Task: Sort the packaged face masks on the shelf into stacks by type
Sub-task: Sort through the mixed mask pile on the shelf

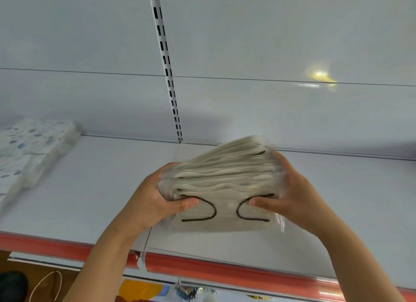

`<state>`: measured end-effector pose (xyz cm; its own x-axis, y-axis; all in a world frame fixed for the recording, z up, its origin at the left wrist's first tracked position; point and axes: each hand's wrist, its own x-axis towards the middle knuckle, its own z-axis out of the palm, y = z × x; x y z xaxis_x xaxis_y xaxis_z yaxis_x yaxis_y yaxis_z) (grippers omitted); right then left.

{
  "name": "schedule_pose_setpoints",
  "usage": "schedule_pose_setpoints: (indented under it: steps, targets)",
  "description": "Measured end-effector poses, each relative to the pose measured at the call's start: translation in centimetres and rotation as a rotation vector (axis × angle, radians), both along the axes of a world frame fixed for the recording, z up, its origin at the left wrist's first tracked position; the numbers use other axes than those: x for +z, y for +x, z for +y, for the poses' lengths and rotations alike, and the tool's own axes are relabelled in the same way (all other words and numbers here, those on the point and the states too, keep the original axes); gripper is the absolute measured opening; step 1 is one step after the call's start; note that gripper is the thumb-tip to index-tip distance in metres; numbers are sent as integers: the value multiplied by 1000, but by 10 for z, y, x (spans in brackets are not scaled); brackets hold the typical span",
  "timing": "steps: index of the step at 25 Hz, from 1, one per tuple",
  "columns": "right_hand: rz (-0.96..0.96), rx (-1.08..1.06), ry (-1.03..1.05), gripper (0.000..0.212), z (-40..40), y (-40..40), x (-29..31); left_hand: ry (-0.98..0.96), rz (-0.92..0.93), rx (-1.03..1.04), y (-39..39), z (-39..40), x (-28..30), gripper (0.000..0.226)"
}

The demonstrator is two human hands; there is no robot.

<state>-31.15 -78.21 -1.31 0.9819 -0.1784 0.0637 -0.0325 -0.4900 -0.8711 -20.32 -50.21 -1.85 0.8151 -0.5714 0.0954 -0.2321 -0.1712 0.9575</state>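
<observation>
A thick bundle of beige packaged masks (225, 178) with black ear loops, each in clear wrap, is held over the white shelf (94, 189). My left hand (155, 200) grips its left end, thumb on the front pack. My right hand (290, 196) grips the right end the same way. The bundle's lower edge sits on or just above the shelf; I cannot tell which. A stack of white masks with blue print (29, 146) lies at the shelf's far left.
The shelf has a red price strip (225, 272) along its front edge and a slotted upright (168, 76) on the white back panel. Below the shelf, colourful items (144, 290) and a white cord (45, 286) show.
</observation>
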Motion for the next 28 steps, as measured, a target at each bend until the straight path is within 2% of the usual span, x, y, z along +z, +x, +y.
schedule_pose_setpoints:
  steps: [2,4,7,9,12,15,18,20,22,25,28]
  targets:
    - [-81,-110,-57,106,0,-5,7,-28,-67,14,-2,-1,5,66]
    - [-130,-110,-66,107,-6,-9,10,-31,-91,-28,1,-2,7,73]
    - [18,30,-128,136,-25,-11,4,73,25,-158,1,-4,1,92]
    - [143,98,-131,146,-35,-10,1,146,-20,-131,-4,-10,-7,96]
    - [183,193,-77,148,-41,-5,-2,185,-85,-40,-9,-19,-13,85]
    - [128,87,-138,146,-37,-2,-4,193,-46,-26,-11,-17,-10,71]
    - [-30,-6,-170,144,-38,-4,1,165,-65,-105,-9,-14,-1,66]
    - [-96,69,-139,148,-38,-6,1,147,-79,-158,-5,-13,3,61]
    - [-47,164,-42,152,-38,-8,-6,137,-55,-187,-4,-10,2,61]
    - [5,120,59,149,-38,-14,-8,129,-27,-202,-7,-8,0,68]
    - [-67,58,24,128,-43,-18,1,106,-67,-190,-7,-5,1,70]
